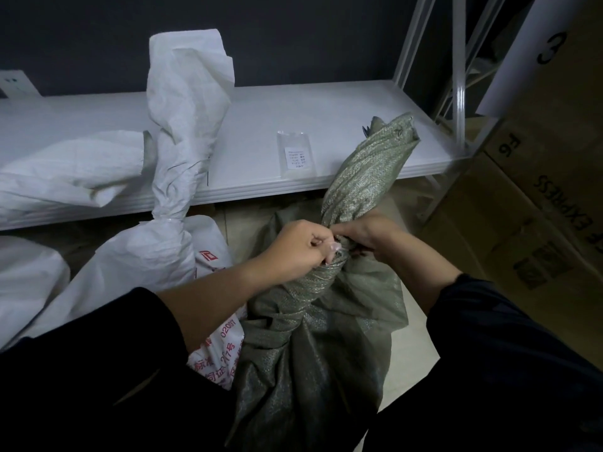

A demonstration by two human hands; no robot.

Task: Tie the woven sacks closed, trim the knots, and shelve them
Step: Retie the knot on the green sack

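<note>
Grey-green sack (313, 337) stands on the floor, from centre frame down to 6 o'clock. Full body, mouth gathered into a twisted neck that rises toward 1 o'clock and leans against the front edge of the shelf (342, 106).

Both hands meet at the cinch point, dead centre, knuckles nearly touching. Left hand (297, 246) comes in from 8 o'clock with its fingers curled tight, pinching a pale, translucent tie (336, 248) against the neck. Right hand (368, 236) comes in from 4 o'clock, thumb on top, fingers wrapped round the neck at the same spot. Fingertips are hidden behind the fabric, so I cannot tell if it also holds an end of the tie. Dark sleeves on both arms.

White sack (153, 252) is at 9 o'clock, touching the grey-green one. It carries red print, is already bound at the neck, and its loose top stands upright in front of the shelf. Second white sack (65, 168) lies on the shelf at 10 o'clock.

Small clear packet (295, 154) with a printed label lies flat near the shelf's front edge at 12 o'clock, just left of the grey-green neck.

Cardboard boxes (538, 197) are stacked at 3 o'clock, just beside the shelf's upright.
</note>
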